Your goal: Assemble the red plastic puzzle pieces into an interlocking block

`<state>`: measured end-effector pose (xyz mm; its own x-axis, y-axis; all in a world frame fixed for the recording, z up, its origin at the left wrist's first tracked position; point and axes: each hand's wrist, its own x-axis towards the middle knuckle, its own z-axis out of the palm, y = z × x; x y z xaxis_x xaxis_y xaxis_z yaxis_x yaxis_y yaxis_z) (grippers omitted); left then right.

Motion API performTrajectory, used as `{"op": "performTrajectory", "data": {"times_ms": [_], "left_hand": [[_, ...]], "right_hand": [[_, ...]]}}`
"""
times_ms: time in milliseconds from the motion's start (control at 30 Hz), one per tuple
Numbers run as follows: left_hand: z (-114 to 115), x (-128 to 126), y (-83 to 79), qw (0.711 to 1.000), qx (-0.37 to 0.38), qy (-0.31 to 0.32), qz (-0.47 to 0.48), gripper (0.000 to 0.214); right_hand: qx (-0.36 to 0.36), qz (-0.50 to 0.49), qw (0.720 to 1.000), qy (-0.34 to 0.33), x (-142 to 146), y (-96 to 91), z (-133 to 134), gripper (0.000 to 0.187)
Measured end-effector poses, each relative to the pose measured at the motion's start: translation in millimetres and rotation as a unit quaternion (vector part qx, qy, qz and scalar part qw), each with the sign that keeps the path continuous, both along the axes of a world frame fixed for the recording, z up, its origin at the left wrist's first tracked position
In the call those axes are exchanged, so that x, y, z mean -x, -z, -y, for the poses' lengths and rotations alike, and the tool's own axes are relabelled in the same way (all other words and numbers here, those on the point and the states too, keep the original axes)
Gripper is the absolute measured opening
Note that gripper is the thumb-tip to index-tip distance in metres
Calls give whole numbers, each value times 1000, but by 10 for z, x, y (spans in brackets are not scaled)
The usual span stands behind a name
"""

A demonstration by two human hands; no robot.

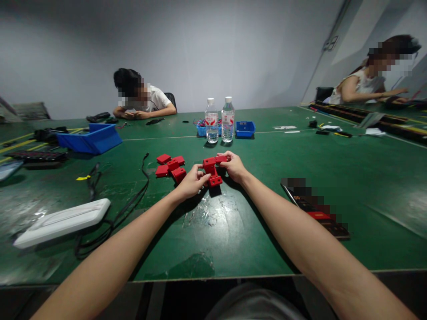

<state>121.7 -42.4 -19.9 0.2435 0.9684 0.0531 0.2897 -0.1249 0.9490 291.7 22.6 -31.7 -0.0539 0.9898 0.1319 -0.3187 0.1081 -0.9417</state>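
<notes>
Both my hands meet over the middle of the green table (350, 186). My left hand (191, 181) is closed, pinching a red plastic block assembly (211, 169) from the left. My right hand (234, 166) is closed on the top red piece of the same assembly from the right. The assembly's lower block rests on or just above the table. A loose pile of several red blocks (171, 166) lies just left of my left hand.
Two water bottles (219, 120) stand behind my hands, with small blue bins (245, 129) beside them. A large blue bin (90, 138) sits far left. A white flat device (63, 221) and black cable (110, 213) lie near left. A dark phone-like device (316, 209) lies right. Two other people sit at the far edges.
</notes>
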Motion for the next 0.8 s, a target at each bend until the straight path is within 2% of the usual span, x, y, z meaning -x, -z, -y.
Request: {"op": "performTrajectory", "data": {"times_ms": [133, 367, 800], "left_hand": [[10, -3, -14, 1000, 0, 2, -6, 28], [9, 12, -8, 1000, -10, -2, -12, 33], [2, 12, 2, 1000, -11, -2, -13, 34]], "right_hand": [[6, -19, 1000, 15, -4, 17, -26, 24], [61, -105, 992, 33, 4, 10, -76, 26], [97, -127, 987, 13, -12, -80, -31, 31]]}}
